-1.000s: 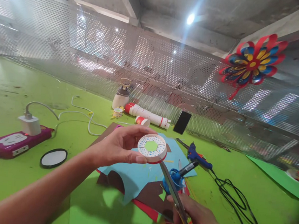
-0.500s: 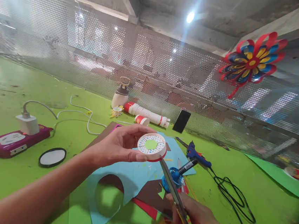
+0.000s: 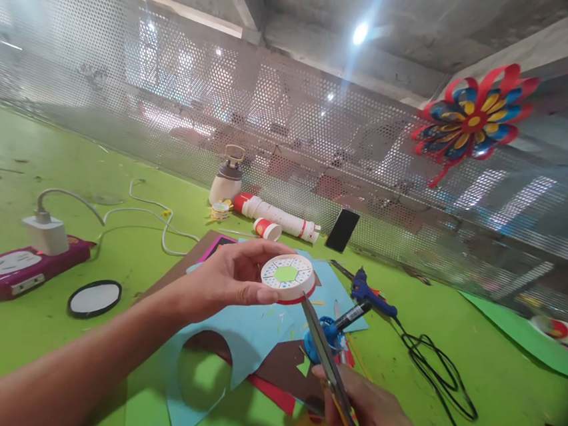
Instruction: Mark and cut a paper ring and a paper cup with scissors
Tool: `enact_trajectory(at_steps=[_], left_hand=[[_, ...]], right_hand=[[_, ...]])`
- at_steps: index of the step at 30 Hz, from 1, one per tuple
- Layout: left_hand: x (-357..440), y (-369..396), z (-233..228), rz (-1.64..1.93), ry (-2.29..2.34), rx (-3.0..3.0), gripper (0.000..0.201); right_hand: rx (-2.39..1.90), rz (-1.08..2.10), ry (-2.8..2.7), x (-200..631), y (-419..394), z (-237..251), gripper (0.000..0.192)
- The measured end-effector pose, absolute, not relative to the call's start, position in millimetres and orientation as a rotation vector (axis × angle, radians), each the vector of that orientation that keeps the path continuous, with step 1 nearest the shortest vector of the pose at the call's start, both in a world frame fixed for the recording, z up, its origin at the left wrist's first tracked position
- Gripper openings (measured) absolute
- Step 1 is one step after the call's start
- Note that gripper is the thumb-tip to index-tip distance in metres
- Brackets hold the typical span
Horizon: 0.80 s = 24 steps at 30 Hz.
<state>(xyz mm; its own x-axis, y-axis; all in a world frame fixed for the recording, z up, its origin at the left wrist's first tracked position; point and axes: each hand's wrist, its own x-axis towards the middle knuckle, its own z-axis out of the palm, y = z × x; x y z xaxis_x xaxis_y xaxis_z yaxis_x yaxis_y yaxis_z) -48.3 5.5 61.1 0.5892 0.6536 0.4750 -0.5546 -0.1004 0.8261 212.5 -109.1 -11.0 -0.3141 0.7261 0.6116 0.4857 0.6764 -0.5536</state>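
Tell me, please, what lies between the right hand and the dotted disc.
Scissor blades, stretching from the right hand toward the dotted disc in the head view.

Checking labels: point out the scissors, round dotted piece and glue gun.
Scissors point(image 3: 329, 360), head view, on the blades.
Round dotted piece point(image 3: 286, 275), head view, on its green centre.
Glue gun point(image 3: 370, 294), head view, on its blue body.

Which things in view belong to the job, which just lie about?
Job:
round white spotted piece with green centre (left hand)
metal scissors with red-orange handles (right hand)

Probably lying about:
black rectangular phone
dark-topped white pump sprayer
purple plastic power strip
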Motion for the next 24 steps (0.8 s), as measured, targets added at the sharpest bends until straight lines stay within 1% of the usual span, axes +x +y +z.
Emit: enact_trajectory(at_steps=[5, 10, 13, 18, 24], left_hand=[[-39.3, 1.0, 54.7, 1.009, 0.096, 1.254, 0.05], [-35.9, 0.9, 50.5, 1.012, 0.081, 1.202, 0.047], [-35.8, 1.6, 49.8, 1.022, 0.081, 1.212, 0.047], [-35.8, 1.6, 50.9, 1.029, 0.04, 1.209, 0.044], [-45.1, 6.9, 52.7, 0.92, 0.069, 1.236, 0.057]], right_hand=[[-0.984, 0.326, -1.916, 206.1, -112.3, -6.3, 0.043], [-0.995, 0.345, -1.887, 203.1, -113.0, -7.7, 0.051], [-0.984, 0.353, -1.882, 203.1, -112.4, -8.8, 0.048], [-0.977, 0.369, -1.871, 200.0, -114.4, -6.8, 0.049], [-1.012, 0.428, -1.873, 198.6, -118.0, -4.0, 0.047]])
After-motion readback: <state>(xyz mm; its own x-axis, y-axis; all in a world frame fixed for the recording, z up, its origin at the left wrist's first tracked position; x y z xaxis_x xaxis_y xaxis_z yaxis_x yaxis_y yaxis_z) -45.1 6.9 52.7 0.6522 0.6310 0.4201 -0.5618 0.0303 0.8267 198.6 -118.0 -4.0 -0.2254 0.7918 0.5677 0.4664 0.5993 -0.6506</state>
